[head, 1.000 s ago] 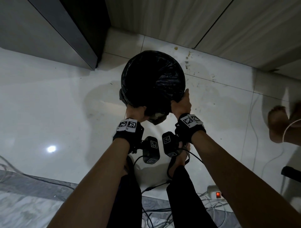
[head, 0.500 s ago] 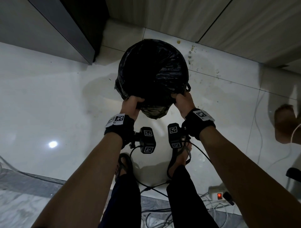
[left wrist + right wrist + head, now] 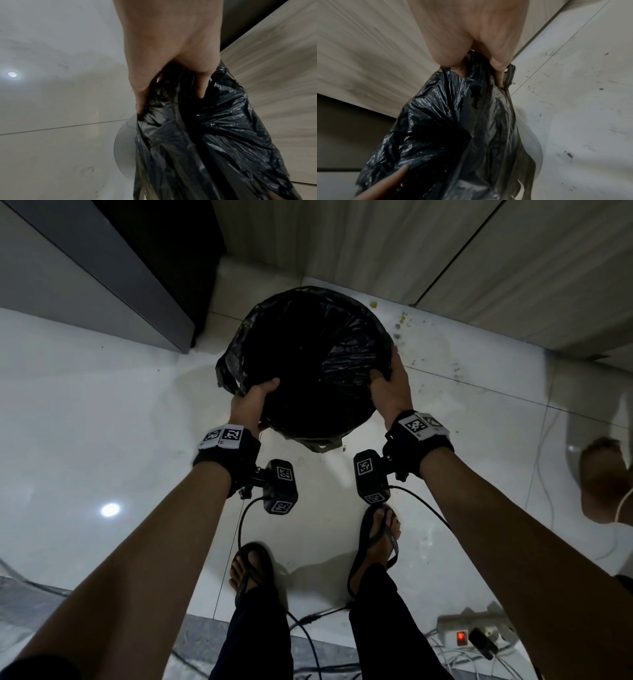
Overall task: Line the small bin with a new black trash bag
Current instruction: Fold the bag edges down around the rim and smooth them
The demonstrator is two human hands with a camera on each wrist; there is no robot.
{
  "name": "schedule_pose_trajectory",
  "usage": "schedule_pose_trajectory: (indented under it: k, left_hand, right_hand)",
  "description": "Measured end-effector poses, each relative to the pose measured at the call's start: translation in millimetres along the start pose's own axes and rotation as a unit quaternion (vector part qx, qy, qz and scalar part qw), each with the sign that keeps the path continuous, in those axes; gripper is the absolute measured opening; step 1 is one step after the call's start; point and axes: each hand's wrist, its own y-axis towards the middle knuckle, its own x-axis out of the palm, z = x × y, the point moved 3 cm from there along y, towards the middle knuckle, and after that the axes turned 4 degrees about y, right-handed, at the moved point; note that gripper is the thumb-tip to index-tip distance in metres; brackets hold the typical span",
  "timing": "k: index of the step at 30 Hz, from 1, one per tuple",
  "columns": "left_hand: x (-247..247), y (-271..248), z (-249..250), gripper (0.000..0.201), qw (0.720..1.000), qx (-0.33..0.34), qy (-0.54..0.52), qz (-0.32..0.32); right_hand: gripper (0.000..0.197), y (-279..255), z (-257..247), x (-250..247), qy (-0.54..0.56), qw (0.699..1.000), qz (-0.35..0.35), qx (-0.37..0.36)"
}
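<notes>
left hand grips black bag | right hand grips bag (2 sides) | bin probably pale, mostly covered

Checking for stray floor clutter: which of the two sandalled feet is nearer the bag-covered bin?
The right foot in a black sandal, stepped forward toward the small bin covered by the black plastic trash bag; the left foot stands further back.

Both arms reach forward and down — left grip and right grip each clenched.
</notes>
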Motion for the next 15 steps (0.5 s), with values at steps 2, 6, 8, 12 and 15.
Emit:
schedule_pose_trajectory:
  k: [2,6,8,12,15]
  left_hand:
    - [-2.4,23.4,5.2,0.098,1.000,-0.013,0.011,-0.022]
    - [-1.1,44.4,23.9,0.099,0.996,0.008,0.026,-0.082]
    - [-5.7,55.4,33.7,0.101,0.999,0.017,0.011,-0.029]
    - [-21.4,107.1,43.7,0.088,0.994,0.028,0.054,0.086]
    - [-8.5,67.7,69.9,0.059,0.987,0.049,0.119,0.094]
  right_hand:
    - [0.052,11.4,-0.8,4.2,-0.019,1.000,0.001,-0.005]
    - [0.050,32.7,-4.5,8.2,-0.040,0.999,-0.001,-0.016]
    - [0.052,40.0,-12.8,9.5,-0.040,0.998,0.008,-0.038]
    - [0.046,56.0,-33.3,15.7,-0.073,0.994,0.022,-0.083]
    - [0.045,71.8,-44.1,20.1,-0.117,0.989,0.017,-0.088]
